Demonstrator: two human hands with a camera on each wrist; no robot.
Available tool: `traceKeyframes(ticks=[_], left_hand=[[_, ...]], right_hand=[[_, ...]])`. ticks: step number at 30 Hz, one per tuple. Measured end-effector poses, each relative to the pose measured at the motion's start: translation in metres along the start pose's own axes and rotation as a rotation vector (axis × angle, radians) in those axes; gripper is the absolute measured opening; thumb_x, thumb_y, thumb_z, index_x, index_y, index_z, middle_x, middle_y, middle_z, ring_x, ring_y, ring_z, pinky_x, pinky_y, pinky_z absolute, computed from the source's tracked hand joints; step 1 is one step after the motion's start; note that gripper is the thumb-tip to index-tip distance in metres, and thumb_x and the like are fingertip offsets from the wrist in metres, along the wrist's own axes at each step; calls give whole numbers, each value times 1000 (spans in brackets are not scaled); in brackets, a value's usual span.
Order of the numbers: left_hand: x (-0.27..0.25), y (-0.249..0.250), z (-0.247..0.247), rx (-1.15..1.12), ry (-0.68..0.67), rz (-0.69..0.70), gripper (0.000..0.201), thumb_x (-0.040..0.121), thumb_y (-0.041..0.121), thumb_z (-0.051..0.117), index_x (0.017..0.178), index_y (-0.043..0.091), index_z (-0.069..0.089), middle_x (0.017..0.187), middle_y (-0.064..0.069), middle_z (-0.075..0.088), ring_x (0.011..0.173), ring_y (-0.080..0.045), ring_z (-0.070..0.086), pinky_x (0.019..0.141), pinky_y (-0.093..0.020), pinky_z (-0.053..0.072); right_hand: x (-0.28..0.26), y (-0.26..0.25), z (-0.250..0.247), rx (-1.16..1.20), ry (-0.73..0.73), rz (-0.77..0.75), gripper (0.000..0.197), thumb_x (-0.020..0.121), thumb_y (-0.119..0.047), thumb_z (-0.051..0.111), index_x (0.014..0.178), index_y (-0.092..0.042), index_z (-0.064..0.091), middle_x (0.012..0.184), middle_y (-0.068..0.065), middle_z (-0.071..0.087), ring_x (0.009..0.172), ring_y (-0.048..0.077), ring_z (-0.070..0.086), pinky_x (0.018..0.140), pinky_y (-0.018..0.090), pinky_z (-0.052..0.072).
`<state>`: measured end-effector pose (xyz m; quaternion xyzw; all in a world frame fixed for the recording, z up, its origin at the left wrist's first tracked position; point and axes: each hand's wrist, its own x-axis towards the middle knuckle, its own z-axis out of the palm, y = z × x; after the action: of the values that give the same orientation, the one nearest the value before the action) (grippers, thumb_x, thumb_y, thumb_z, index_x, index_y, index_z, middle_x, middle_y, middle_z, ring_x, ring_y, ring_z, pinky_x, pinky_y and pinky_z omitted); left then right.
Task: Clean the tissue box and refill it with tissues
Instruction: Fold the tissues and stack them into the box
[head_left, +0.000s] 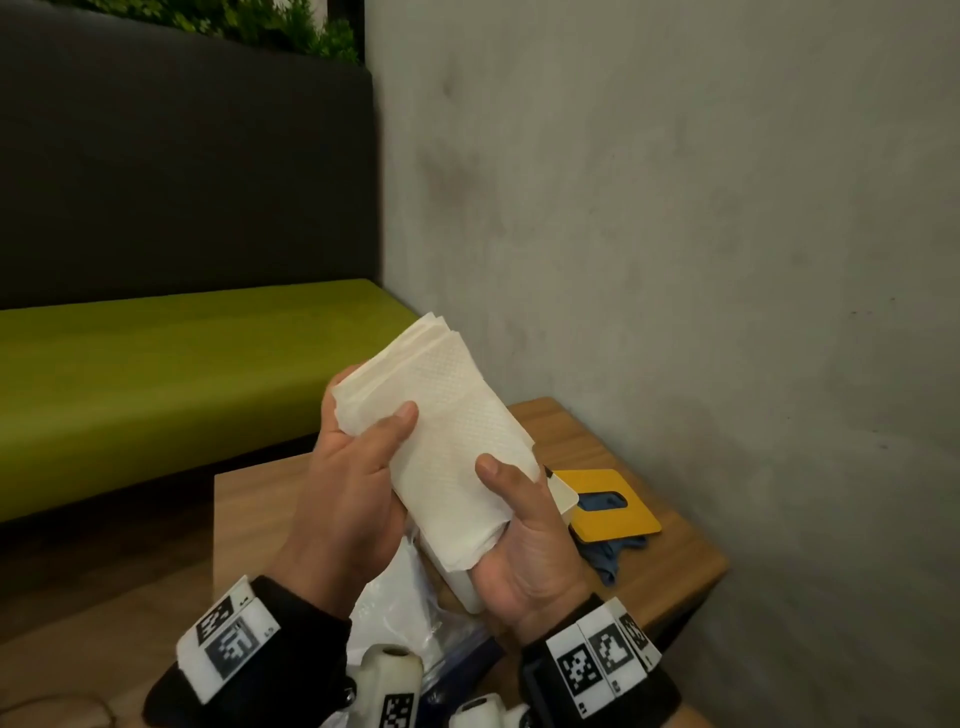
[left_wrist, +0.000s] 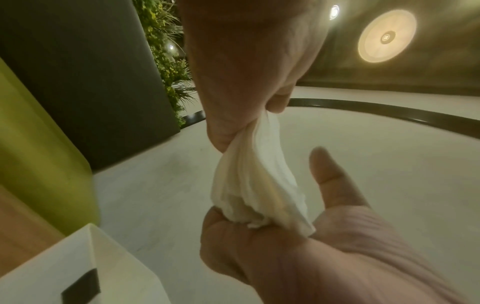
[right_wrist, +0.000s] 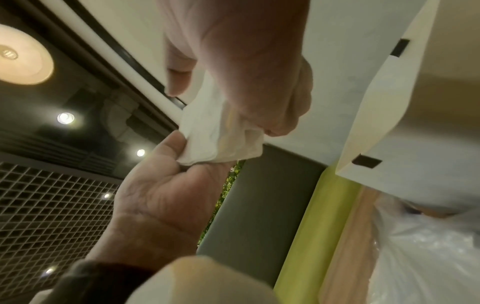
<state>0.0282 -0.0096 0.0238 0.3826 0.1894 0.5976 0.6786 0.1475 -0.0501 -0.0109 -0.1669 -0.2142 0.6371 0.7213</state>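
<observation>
- The left hand (head_left: 345, 483) and the right hand (head_left: 524, 540) together hold a thick stack of white embossed paper tissues (head_left: 452, 436) in the air above the near part of the desk; each thumb lies flat on the top sheet and the fingers curl round underneath.
- The fingers under the stack are hidden in the head view; the wrist views show the tissue edges (left_wrist: 249, 185) bunched between the two hands.
- The white plastic tissue box (head_left: 563, 496) sits on the desk directly beneath the hands, mostly covered by them and the stack; only a far corner and a near edge show, so its inside cannot be seen.
- The left wrist view shows a corner of the box (left_wrist: 103, 263) with a dark rectangular slot in its wall.
- A flat yellow lid with an oval slot (head_left: 610, 504) lies just right of the box, resting on a crumpled blue cloth (head_left: 613, 556) that shows through the slot and sticks out at its near edge.
- A clear crinkled plastic bag (head_left: 410, 608) lies near the wrists, partly cut off at the bottom; its contents are hard to make out.
- The light wooden desk (head_left: 675, 561) stands in a corner against a grey concrete wall (head_left: 675, 208).
- To the left and far side runs a green padded bench seat (head_left: 156, 364) with a dark grey backrest (head_left: 182, 171); green foliage (head_left: 249, 21) shows above it.
</observation>
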Motion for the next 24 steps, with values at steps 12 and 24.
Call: traceKeyframes(ticks=[12, 24], left_hand=[[22, 25, -35, 277, -170, -115, 75, 78, 10, 80, 140, 39, 49, 124, -9, 71, 105, -32, 74, 78, -48, 64], [12, 3, -22, 604, -204, -176, 40, 91, 15, 75, 118, 40, 61, 111, 4, 75, 101, -20, 74, 83, -53, 64]], right_hand=[[9, -46, -7, -736, 99, -57, 61, 60, 13, 69, 116, -11, 63, 109, 18, 71, 102, 36, 69, 84, 57, 57], [19, -51, -9, -715, 324, -122, 67, 68, -3, 86, 122, -16, 48, 115, 16, 68, 97, 33, 71, 78, 53, 60]])
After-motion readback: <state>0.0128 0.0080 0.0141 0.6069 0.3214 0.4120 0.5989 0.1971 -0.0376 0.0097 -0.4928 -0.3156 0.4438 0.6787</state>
